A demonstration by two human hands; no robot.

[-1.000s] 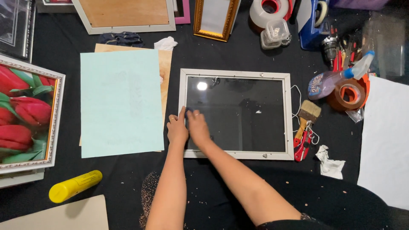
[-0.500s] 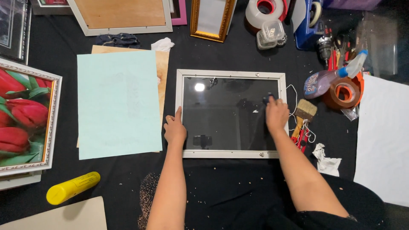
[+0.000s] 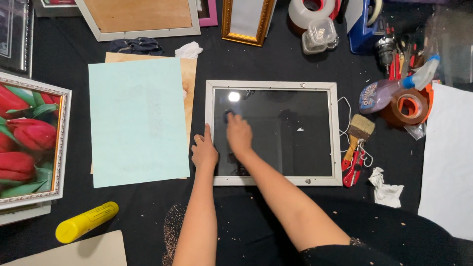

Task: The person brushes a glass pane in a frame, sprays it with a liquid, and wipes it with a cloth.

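A silver-white picture frame (image 3: 273,84) with dark glass (image 3: 295,148) lies flat on the black table. My left hand (image 3: 203,151) rests flat on the frame's left rail, fingers together and thumb out. My right hand (image 3: 239,135) is on the glass near the upper left corner, and its fingertips press a small dark pad (image 3: 228,116) against the pane. White specks dot the middle of the glass.
A pale green sheet (image 3: 138,118) lies left of the frame, with a tulip picture (image 3: 24,143) and a yellow tube (image 3: 86,221) beyond. On the right are a brush (image 3: 358,132), red-handled tools (image 3: 352,170), crumpled tissue (image 3: 387,187), tape rolls (image 3: 409,106) and white paper (image 3: 451,157).
My right hand went from the glass's lower left to the upper right and is now back at the upper left. My left hand stayed on the left rail.
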